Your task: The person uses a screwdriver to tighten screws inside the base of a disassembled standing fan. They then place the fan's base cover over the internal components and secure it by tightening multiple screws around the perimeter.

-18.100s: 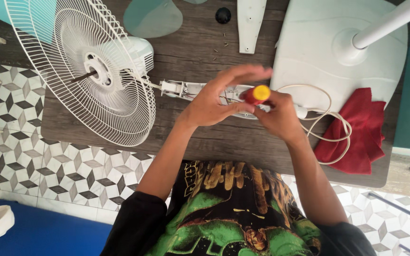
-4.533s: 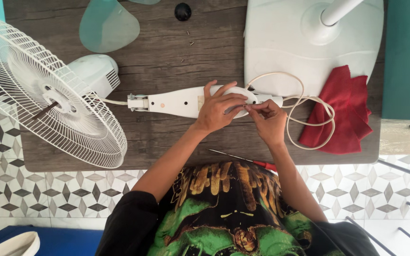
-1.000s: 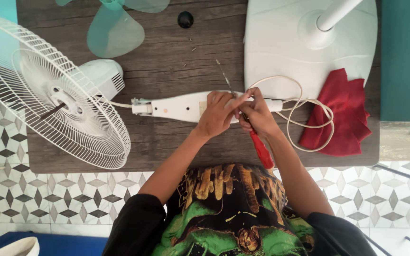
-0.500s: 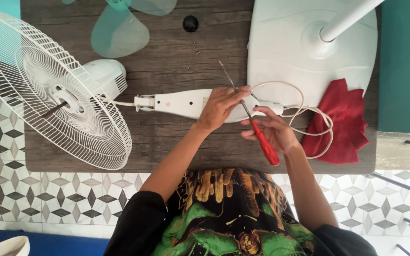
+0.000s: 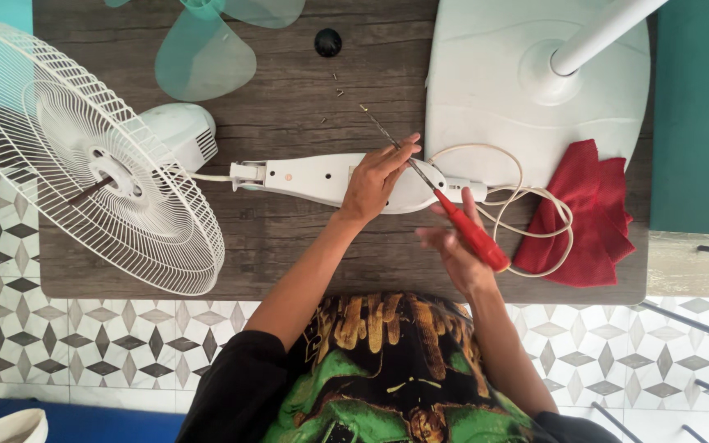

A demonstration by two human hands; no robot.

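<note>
Nearest, wearing a black shirt with a green and gold print, leaning over a wooden table (image 5: pixel 305 246) set above a patterned tile floor (image 5: pixel 59 353).

Just beyond, curling the right hand (image 5: pixel 451 246) around the red handle of a screwdriver (image 5: pixel 441 201), fingers partly closed in a loose grip, blurred as if moving. Pointing the thin metal shaft up and away to the left, crossing over the fingertips of the other hand, probably to bring the tip toward the part being held.

Resting the left hand (image 5: pixel 375 176) palm down on a long white plastic fan housing (image 5: pixel 313 176), fingers spread and half open, pressing rather than gripping, seemingly steadying the housing flat on the table so it keeps from sliding.

Lying to the right, a looping cream power cord (image 5: pixel 535 217) trailing from the housing's end, partly over a crumpled red cloth (image 5: pixel 588 217).

Sitting to the left, a white wire fan guard (image 5: pixel 84 156) with its white motor body (image 5: pixel 178 131) behind, joined to the housing by a thin wire.

Farther back, scattering a few small screws (image 5: pixel 338 86) on bare wood, kept close at hand. Beyond those, lying loose, a pale green fan blade (image 5: pixel 207 53) and a small black cap (image 5: pixel 327 42). Filling the far right corner, a round white fan base (image 5: pixel 494 90) with its pole (image 5: pixel 605 33) rising out of view.
</note>
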